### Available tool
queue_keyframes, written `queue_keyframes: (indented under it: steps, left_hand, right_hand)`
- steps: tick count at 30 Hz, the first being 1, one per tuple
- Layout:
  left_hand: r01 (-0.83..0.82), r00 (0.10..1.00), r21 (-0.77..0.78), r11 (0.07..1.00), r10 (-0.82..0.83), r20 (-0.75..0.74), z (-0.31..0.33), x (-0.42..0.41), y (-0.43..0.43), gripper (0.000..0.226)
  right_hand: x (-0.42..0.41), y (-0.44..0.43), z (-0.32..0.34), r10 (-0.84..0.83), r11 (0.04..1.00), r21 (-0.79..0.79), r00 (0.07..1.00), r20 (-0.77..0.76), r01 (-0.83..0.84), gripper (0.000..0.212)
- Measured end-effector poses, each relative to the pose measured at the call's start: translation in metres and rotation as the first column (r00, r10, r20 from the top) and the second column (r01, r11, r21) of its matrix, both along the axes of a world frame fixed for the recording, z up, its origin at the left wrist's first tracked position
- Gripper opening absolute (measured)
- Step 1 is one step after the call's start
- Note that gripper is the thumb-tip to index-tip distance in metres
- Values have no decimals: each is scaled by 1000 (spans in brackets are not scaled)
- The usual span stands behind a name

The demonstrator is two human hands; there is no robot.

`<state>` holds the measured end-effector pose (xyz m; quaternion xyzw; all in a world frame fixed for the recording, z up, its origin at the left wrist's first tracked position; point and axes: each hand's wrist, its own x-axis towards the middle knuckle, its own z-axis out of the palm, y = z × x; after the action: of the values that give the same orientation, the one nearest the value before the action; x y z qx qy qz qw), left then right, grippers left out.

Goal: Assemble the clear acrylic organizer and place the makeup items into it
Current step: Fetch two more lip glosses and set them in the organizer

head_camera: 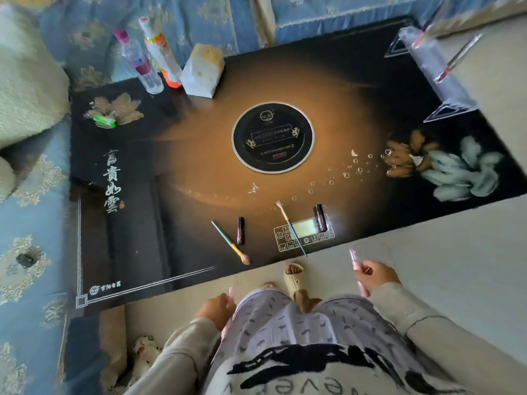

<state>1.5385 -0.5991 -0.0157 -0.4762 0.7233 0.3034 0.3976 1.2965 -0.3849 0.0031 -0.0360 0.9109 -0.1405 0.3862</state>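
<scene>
The clear acrylic organizer (pixel 436 81) stands at the far right corner of the black table (pixel 137 229), with a thin red-tipped pencil (pixel 457 58) leaning in it. Near the front edge lie a green-handled brush (pixel 230 243), a dark lipstick tube (pixel 240 231), a blue-handled brush (pixel 291 228) and a second dark tube (pixel 320 218). My right hand (pixel 377 276) is off the table's front edge and grips a slim pink makeup stick (pixel 356 266). My left hand (pixel 216 307) is low by my thigh, curled round another slim pink item (pixel 231 292).
Two plastic bottles (pixel 148 67) and a white tissue pack (pixel 202 71) stand at the back left. A green item (pixel 104 121) lies on the left. A round inset hob (pixel 273 137) is in the table's middle. Blue sofa surrounds the left and back. My slippered foot (pixel 293 276) is by the table.
</scene>
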Motion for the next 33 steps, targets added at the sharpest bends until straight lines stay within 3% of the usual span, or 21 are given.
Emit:
queue_keyframes:
  steps: [3,8,11,14,18,23,33]
  left_hand:
    - [87,995,7,996,-87,-42,5,-11,-19,49]
    - [237,969,-49,970,-240,-62,9,-33,-42,37]
    - [382,921,-12,924,-382,-82,15,-51,-37,37]
    - [514,849,-2,858,-510,-139,16,-78,-21,20]
    - [571,796,25,821,-545,-262,23,-110,5,32]
    - [651,728,34,759,-610,-314,27,-150,39,35]
    - [750,659,29,660,-743,-120,13,-194,118,37]
  right_hand:
    - [29,22,3,-125,992,-30,992,17,126,20]
    - [88,63,0,-261,964,63,965,37,258,16]
    - [120,85,3,-386,919,110,922,42,380,13]
    - [150,103,8,-504,859,133,862,57,494,16]
    - [179,119,18,-662,749,87,746,67,657,28]
    - [185,144,13,-708,704,148,701,81,694,25]
    - [110,237,-5,-751,660,164,648,125,733,26]
